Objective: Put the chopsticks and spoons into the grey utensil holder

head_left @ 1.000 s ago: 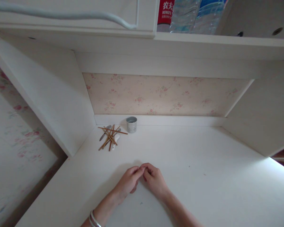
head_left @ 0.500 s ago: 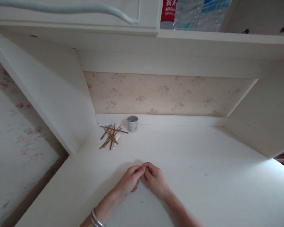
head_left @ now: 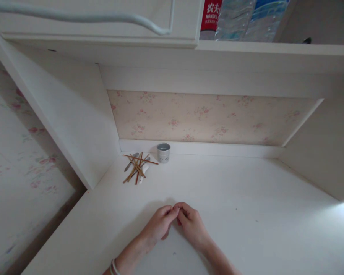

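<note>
Several chopsticks (head_left: 138, 167), at left of centre in the frame, lie crossed in a loose heap on the white desk (head_left: 246, 183), each likely propped on those below, with a grey utensil (head_left: 127, 167) and a white spoon (head_left: 144, 169) caught among them. In the lower centre, your left hand (head_left: 159, 222) bends inward, its fingers curled and thumb meeting the other hand; above it, well apart, a grey cup (head_left: 163, 155) stands upright near the back board, steady on its base by the look of it. Your right hand (head_left: 190, 223) mirrors the curl, fingertips touching the left's, a pose that suggests rest, each hand seemingly bracing the other.

Cut off at lower left is the bracelet (head_left: 114, 267) on your left wrist. The heap's overlaps make an exact count hard and partly cover the utensils. Your inner fingers are hidden, so one cannot tell whether they pinch anything small. The cup's floor is out of sight, and the bottles (head_left: 235, 21) at upper right lose their tops to the frame's edge.
</note>
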The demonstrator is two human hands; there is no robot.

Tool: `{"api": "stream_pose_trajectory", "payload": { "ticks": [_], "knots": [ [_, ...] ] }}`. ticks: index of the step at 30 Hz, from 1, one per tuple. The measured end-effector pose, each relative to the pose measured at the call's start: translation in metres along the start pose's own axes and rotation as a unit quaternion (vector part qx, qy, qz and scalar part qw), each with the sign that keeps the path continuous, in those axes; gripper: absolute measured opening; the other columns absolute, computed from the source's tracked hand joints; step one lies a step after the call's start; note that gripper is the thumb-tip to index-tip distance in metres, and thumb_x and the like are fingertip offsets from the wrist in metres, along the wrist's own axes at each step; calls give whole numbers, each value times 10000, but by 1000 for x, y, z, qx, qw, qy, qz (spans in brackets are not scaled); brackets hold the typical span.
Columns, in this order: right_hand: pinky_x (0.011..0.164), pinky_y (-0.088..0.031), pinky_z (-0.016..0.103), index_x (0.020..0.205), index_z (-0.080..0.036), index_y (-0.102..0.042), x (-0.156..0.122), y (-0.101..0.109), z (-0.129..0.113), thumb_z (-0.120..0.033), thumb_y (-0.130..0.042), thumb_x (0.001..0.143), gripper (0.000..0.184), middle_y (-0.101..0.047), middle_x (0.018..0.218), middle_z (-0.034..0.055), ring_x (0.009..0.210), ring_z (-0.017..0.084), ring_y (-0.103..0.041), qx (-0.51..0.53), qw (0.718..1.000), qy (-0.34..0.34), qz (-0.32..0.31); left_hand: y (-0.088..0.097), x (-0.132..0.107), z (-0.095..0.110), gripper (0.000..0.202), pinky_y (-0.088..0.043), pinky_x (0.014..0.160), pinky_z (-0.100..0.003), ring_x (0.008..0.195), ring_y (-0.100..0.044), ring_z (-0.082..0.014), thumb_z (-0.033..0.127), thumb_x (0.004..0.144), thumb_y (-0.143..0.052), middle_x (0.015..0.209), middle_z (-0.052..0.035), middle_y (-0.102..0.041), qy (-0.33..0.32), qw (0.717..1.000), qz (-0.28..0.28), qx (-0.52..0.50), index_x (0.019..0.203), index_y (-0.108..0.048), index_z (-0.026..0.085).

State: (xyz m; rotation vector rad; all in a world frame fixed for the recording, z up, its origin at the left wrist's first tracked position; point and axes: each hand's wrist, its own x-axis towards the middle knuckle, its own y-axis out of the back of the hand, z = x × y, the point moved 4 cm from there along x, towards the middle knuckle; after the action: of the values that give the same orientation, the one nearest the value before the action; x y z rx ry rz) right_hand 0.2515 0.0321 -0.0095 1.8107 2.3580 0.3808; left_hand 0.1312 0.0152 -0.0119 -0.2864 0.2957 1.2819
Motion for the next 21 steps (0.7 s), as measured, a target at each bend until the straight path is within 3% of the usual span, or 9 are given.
{"api": "stream_pose_trajectory", "payload": {
  "ticks": [21],
  "knots": [
    [549, -345, 235, 790, -191, -618, -1, 0, 0, -281, -440, 867, 214, -491, 590, -33, 572, 135, -450, -8, 1000, -15, -2, 1, -1, 1, 409, -144, 378, -215, 378, -223, -58, 599, 791, -540, 446, 108, -304, -20, 1000, 4, 5, 733, -485, 198]
  ]
}}
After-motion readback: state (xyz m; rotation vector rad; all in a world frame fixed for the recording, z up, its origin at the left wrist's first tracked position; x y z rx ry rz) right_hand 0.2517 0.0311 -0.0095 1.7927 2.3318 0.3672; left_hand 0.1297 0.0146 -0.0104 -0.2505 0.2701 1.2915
